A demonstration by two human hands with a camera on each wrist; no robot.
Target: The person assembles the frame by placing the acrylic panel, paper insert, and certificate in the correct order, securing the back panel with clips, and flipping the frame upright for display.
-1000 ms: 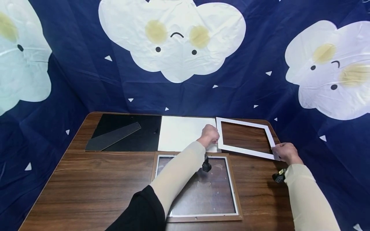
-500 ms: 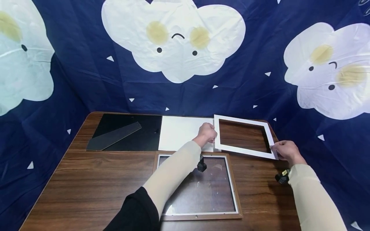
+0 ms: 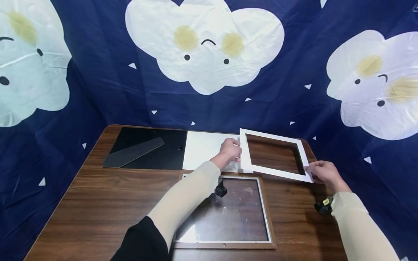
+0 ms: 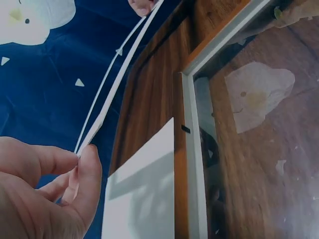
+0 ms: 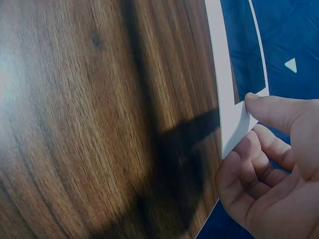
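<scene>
Both hands hold a white rectangular picture mat (image 3: 277, 173) with a large cut-out window, raised above the far right of the table. My left hand (image 3: 230, 150) pinches its left side between thumb and fingers; the left wrist view shows the mat (image 4: 112, 99) nearly edge-on. At the near right corner, my right hand (image 3: 324, 173) pinches the mat (image 5: 230, 129), thumb on its face and fingers behind. Below the left forearm lies a brown picture frame (image 3: 266, 210) with a white inner edge and a clear pane (image 3: 238, 217). The forearm hides part of it.
A white sheet (image 3: 202, 148) lies at the back of the wooden table (image 3: 85, 203), partly under the left hand. Left of it is a black backing board (image 3: 173, 152) with a dark grey strip-shaped piece (image 3: 134, 152) across it. A blue cloud-print cloth (image 3: 215, 112) rises behind the table.
The mat has been lifted and shifted slightly left, its left side now over the white sheet's edge. My left hand moved left with it; the right hand keeps its hold on the corner.
</scene>
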